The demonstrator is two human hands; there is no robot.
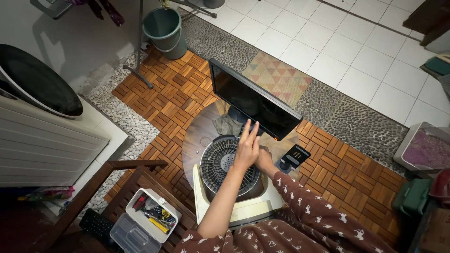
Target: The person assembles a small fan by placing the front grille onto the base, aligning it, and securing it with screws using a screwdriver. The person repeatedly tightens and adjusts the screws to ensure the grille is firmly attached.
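Black flat monitor [255, 100] tilted at round tabletop [199, 136] far edge. Left hand [247, 146] fingers straight, apart, touching its lower edge; right hand [265, 157] mostly hidden, grip unclear. Grey round-grilled fan [220, 164] below.

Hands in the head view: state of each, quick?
Left hand: open, fingers straight, over the fan, touching the monitor's lower edge.
Right hand: mostly hidden; cannot be told.

A small round glass table [197, 136] is being used as the support. A dark flat monitor [255, 100] is standing at its far edge, a grey cloth [226, 124] is lying just behind a box fan [229, 178] resting face-up on its near edge.
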